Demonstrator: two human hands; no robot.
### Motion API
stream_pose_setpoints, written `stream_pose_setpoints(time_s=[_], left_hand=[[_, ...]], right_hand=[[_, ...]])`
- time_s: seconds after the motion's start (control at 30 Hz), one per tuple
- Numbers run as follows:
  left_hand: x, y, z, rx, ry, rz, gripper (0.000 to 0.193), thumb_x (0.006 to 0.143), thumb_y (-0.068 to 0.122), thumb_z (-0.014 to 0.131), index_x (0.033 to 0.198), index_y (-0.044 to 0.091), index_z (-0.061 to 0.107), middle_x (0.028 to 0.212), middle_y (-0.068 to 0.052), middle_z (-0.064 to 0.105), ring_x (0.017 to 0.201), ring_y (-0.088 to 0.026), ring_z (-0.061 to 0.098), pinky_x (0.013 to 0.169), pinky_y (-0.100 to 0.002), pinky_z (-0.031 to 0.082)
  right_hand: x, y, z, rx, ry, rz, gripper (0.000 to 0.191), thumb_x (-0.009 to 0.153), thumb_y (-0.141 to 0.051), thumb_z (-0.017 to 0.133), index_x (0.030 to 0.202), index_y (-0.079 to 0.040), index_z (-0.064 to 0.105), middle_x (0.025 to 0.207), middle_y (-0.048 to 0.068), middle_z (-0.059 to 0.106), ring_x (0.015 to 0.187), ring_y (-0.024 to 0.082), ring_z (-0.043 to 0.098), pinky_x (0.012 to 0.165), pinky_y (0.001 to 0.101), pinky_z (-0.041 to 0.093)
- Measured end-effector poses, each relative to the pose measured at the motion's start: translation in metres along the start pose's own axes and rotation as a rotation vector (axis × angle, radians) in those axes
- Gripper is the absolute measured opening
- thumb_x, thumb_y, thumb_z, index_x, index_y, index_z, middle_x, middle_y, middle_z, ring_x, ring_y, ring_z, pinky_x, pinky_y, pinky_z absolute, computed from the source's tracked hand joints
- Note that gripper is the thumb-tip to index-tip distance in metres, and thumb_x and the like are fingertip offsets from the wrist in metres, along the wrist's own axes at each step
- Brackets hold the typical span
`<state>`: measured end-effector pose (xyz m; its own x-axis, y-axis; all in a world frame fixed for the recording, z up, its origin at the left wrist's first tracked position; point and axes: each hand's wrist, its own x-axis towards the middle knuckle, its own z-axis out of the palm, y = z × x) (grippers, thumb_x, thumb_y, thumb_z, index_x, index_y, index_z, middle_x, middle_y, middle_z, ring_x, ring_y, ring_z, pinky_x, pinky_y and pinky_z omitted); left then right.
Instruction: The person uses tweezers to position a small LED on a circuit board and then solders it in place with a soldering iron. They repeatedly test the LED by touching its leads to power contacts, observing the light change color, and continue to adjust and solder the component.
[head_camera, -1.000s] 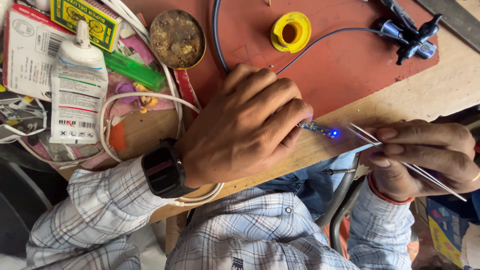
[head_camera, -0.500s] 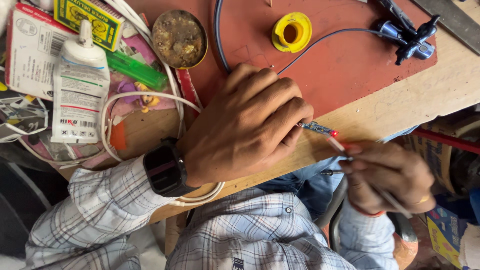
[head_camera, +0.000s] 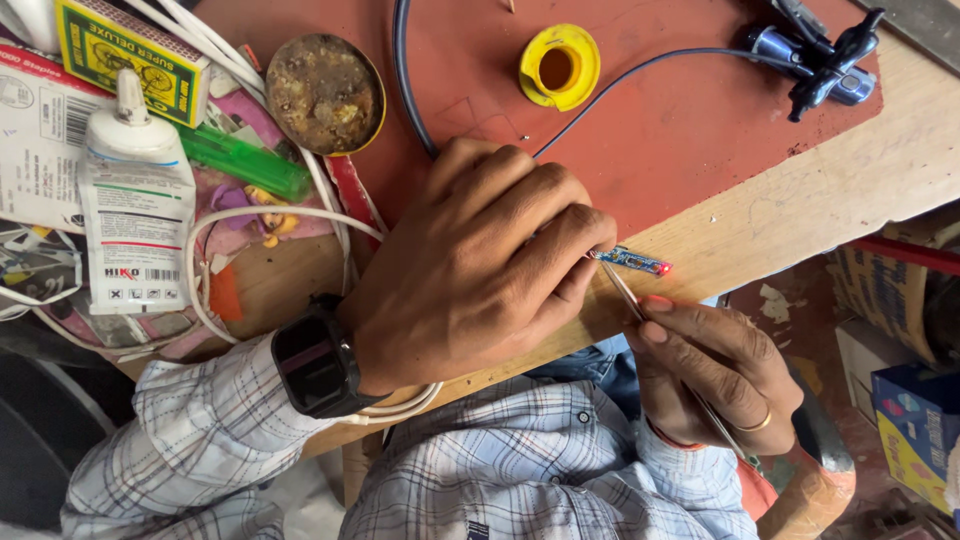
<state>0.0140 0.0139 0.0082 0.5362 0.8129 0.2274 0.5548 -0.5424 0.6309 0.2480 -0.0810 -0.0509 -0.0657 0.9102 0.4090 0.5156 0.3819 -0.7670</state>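
Blue, the small narrow circuit strip (head_camera: 632, 261) sits at the wooden bench edge (head_camera: 800, 215), centre of the frame, pinched in your left hand (head_camera: 480, 270)'s closed fingertips. Your right hand (head_camera: 715, 370), lower right, is curled around thin metal tweezers (head_camera: 640, 310), tips meeting the strip's near end. Work on the strip looks underway, not finished. The contact point is too small to make out.
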Motion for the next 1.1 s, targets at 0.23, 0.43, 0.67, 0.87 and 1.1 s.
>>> stream_pose_setpoints(time_s=[0.23,0.43,0.67,0.87,1.1], left_hand=[[-0.005,0.001,0.000,-0.061,0.012,-0.021,0.022,0.093,0.011,0.078,0.107,0.004,0.063,0.103,-0.007,0.060,0.101,-0.026,0.058,0.092,-0.047,0.044],[-0.007,-0.003,-0.005,-0.031,0.006,-0.038,0.023,0.094,0.010,0.079,0.109,0.005,0.061,0.105,-0.006,0.059,0.105,-0.027,0.058,0.095,-0.048,0.044],[-0.011,-0.003,-0.009,-0.058,0.007,-0.062,0.024,0.095,0.010,0.078,0.110,0.006,0.060,0.108,-0.006,0.059,0.108,-0.027,0.057,0.097,-0.048,0.042],[-0.012,-0.002,-0.007,-0.070,0.023,-0.075,0.025,0.095,0.010,0.078,0.112,0.005,0.061,0.109,-0.006,0.059,0.109,-0.027,0.057,0.098,-0.048,0.042],[-0.012,-0.005,-0.006,-0.058,0.028,-0.067,0.024,0.095,0.010,0.079,0.111,0.006,0.061,0.108,-0.006,0.059,0.108,-0.026,0.057,0.098,-0.048,0.042]], right_hand=[[0.000,0.019,-0.006,0.269,0.102,0.093,0.028,0.084,-0.015,0.083,0.085,0.000,0.060,0.091,0.017,0.073,0.085,0.027,0.077,0.074,0.0361,0.066],[0.016,0.040,-0.017,0.256,0.122,-0.059,0.028,0.086,-0.004,0.087,0.084,0.003,0.060,0.090,0.022,0.069,0.077,0.027,0.075,0.066,0.0330,0.064],[0.009,0.036,-0.014,0.276,0.042,-0.127,0.029,0.079,-0.004,0.087,0.079,0.003,0.059,0.081,0.021,0.066,0.074,0.031,0.076,0.064,0.0386,0.067],[0.003,0.030,-0.006,0.262,0.093,-0.145,0.028,0.075,-0.004,0.088,0.077,0.002,0.060,0.081,0.020,0.067,0.074,0.029,0.075,0.068,0.0415,0.067],[0.016,0.043,-0.016,0.299,-0.091,-0.298,0.018,0.077,0.000,0.083,0.082,0.004,0.066,0.084,0.023,0.069,0.077,0.031,0.076,0.069,0.0432,0.067]])
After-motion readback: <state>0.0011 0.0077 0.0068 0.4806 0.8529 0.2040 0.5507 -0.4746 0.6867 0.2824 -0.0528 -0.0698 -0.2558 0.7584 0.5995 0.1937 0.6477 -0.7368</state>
